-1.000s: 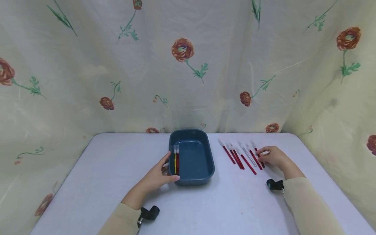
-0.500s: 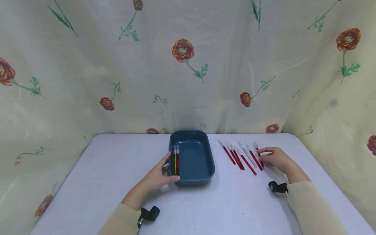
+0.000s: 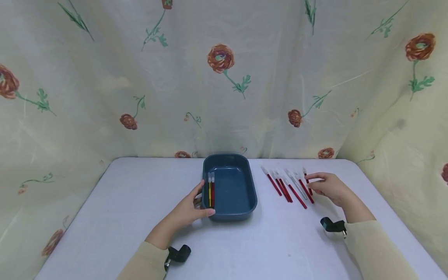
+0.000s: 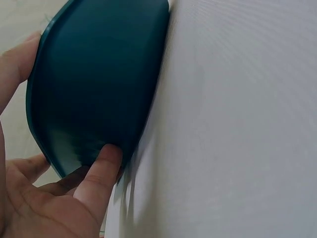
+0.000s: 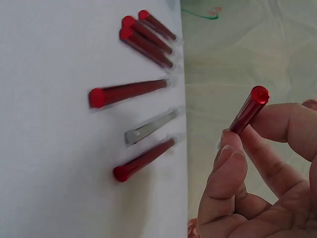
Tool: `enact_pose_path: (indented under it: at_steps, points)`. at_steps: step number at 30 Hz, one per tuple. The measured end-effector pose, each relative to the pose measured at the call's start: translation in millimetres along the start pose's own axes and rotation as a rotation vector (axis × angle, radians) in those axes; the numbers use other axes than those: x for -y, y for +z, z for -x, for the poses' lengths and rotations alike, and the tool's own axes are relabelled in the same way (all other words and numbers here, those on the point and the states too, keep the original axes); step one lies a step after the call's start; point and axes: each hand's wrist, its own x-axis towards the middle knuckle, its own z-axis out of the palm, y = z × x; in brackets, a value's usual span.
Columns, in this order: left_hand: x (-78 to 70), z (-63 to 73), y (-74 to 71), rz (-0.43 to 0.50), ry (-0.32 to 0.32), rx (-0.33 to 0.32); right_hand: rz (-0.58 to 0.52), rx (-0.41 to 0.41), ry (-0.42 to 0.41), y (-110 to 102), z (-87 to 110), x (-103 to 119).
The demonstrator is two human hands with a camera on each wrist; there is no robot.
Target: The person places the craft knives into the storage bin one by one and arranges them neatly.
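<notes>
In the head view my left hand [image 3: 190, 206] grips the left side and near corner of a dark blue tray [image 3: 252, 194]; its fingers meet the outer wall [image 4: 99, 89] in the left wrist view. Inside the tray, a yellow pen [image 3: 209, 190] and a red pen [image 3: 212, 192] lie side by side along the left wall. My right hand [image 3: 330, 188] pinches another red pen [image 5: 250, 109] between thumb and fingers, its flat end toward the right wrist camera. That pen appears raised off the table.
Several red pens [image 3: 297, 196] with clear caps and one silver-clear pen [image 3: 297, 186] lie slanted on the white table [image 3: 140, 202], right of the tray. Behind the table hangs a flowered curtain [image 3: 245, 128].
My right hand has drawn slightly to the right with the pinched pen, which has come up and away from the neighbouring pens. My left hand keeps its place on the tray.
</notes>
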Motion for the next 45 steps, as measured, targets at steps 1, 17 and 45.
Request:
enact_pose_path:
  at_steps: [1, 17, 45]
  points:
    - [-1.1, 0.0, 0.1, 0.002, -0.005, 0.001, -0.002, -0.001, -0.006, 0, 1.9, 2]
    - [0.2, 0.5, 0.6, 0.011, 0.01, -0.003, -0.201, 0.015, -0.053, 11, 22.9, 38]
    - [-4.3, 3.2, 1.2, 0.021, 0.003, 0.004, -0.312, 0.067, -0.079, 73, 22.9, 118]
